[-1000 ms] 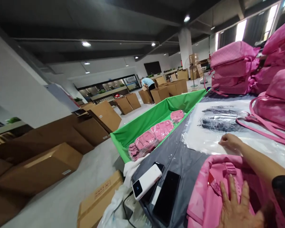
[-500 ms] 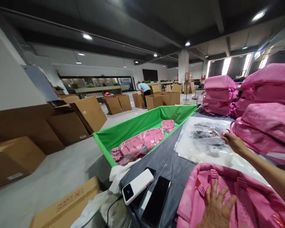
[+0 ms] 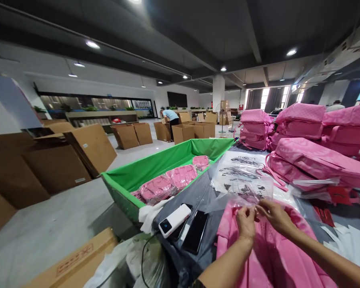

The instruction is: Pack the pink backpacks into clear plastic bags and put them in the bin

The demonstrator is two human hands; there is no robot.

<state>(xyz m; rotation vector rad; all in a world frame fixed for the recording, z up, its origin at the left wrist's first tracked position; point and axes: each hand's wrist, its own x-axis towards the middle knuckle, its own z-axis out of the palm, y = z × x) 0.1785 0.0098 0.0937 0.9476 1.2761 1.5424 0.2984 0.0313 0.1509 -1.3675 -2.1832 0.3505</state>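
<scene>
A pink backpack lies in front of me on the dark table cover. Over its top edge, my left hand and my right hand are close together, fingers pinched at the edge of a clear plastic bag. The fingertips are partly hidden, but both appear to grip the bag's film. Just beyond lies a stack of clear printed plastic bags with black lettering. To its right rests another pink backpack, its straps trailing toward the stack.
Further pink backpacks are piled at the back right. Left of the table stands a green fabric-lined bin holding several bagged pink packs. A white power bank and a black phone lie nearby. Cardboard boxes and a person are farther off.
My right hand has drawn a plastic bag from the stack toward me. My left hand has left the flat of the backpack and joined it at the bag's edge. The view has turned right.
</scene>
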